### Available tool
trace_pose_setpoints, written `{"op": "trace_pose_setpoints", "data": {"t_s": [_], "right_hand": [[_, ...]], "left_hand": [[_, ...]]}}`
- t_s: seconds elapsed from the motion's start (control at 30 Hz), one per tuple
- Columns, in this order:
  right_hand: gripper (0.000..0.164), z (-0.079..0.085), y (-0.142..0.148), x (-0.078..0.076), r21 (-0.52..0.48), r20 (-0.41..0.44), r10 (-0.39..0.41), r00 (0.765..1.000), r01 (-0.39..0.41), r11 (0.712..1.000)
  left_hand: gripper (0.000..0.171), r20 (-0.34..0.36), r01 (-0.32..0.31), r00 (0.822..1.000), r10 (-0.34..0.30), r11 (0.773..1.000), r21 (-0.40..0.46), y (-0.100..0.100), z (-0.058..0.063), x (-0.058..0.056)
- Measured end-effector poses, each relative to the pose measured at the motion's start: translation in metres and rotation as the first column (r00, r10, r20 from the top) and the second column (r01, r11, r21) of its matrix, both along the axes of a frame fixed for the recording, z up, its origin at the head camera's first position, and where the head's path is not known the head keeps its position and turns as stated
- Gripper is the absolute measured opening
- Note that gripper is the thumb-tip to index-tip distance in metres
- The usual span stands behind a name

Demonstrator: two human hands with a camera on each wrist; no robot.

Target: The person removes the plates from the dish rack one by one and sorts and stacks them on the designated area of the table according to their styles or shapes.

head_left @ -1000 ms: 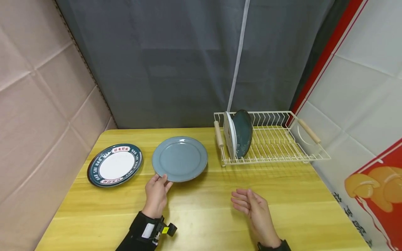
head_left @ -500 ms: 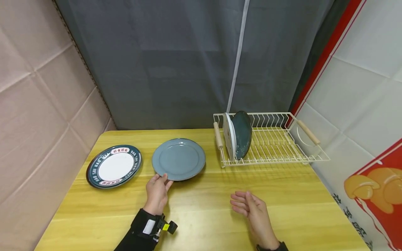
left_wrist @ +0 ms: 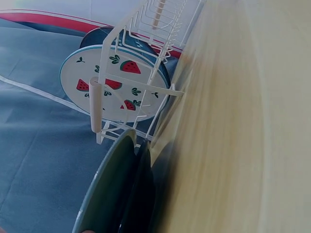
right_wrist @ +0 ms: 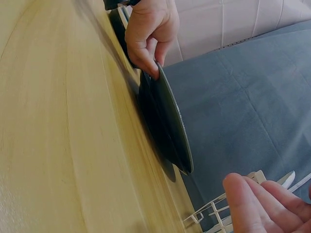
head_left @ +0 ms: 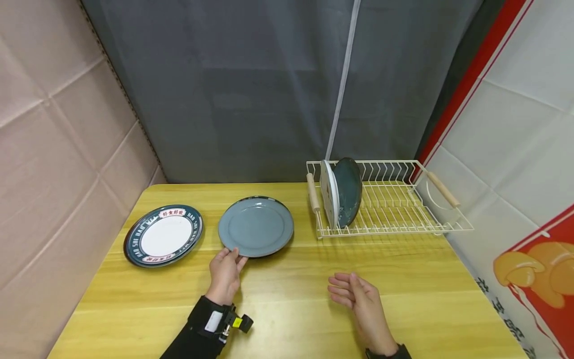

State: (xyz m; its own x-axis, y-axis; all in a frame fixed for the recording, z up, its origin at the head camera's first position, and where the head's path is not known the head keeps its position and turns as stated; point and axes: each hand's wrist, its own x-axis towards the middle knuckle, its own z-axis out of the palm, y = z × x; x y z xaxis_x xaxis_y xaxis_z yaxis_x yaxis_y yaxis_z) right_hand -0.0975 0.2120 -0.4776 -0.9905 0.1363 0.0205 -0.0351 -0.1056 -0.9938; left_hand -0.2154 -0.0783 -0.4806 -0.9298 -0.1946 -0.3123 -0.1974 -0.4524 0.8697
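Note:
A grey-blue plate (head_left: 255, 227) is over the middle of the table in the head view. My left hand (head_left: 225, 275) pinches its near rim, thumb on top and fingers underneath. A dark plate (right_wrist: 153, 119) lies just below it, with a narrow gap between the two in the right wrist view; in the head view only its rim peeks out. To the right, my right hand (head_left: 360, 309) hovers over the table with fingers extended, touching nothing. Farther back stands a white wire dish rack (head_left: 394, 199), holding a white plate (left_wrist: 109, 85) with watermelon prints and a dark green plate (head_left: 347, 192) upright.
At the left of the wooden table (head_left: 291, 314) lies a white plate with a dark lettered rim (head_left: 163, 236), apparently stacked on another. A grey curtain (head_left: 246, 99) hangs along the back edge. Printed white sheeting (head_left: 515, 149) borders the right side.
The grey-blue plate in my left hand has come down slightly, and a dark rim now shows along its far edge. My right hand has stayed nearly still.

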Motion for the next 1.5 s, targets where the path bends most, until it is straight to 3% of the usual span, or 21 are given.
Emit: {"op": "trace_pose_setpoints", "data": {"t_s": [0.2,0.4,0.63,1.27,1.5], "right_hand": [[0.057,0.002,-0.001,-0.001,0.010,0.012,0.014,1.000,-0.014,1.000],[0.063,0.003,-0.001,-0.002,0.015,0.025,0.015,1.000,-0.015,1.000],[0.063,0.001,-0.001,0.000,0.016,0.026,0.018,0.999,-0.019,1.000],[0.061,-0.004,0.001,0.001,0.000,0.006,0.008,1.000,-0.008,1.000],[0.058,-0.003,0.001,0.002,-0.010,0.000,0.003,1.000,-0.003,1.000]], "left_hand": [[0.045,-0.007,-0.009,1.000,0.009,1.000,0.003,0.001,-0.002,0.001],[0.049,-0.026,0.023,0.999,-0.022,0.999,0.037,-0.002,-0.003,0.000],[0.050,0.008,0.050,0.999,-0.050,0.999,-0.006,-0.005,-0.006,0.000],[0.040,0.059,0.022,0.998,-0.018,0.998,-0.062,-0.015,-0.017,-0.004],[0.040,0.072,0.037,0.997,-0.028,0.992,-0.119,-0.018,-0.013,0.002]]}}
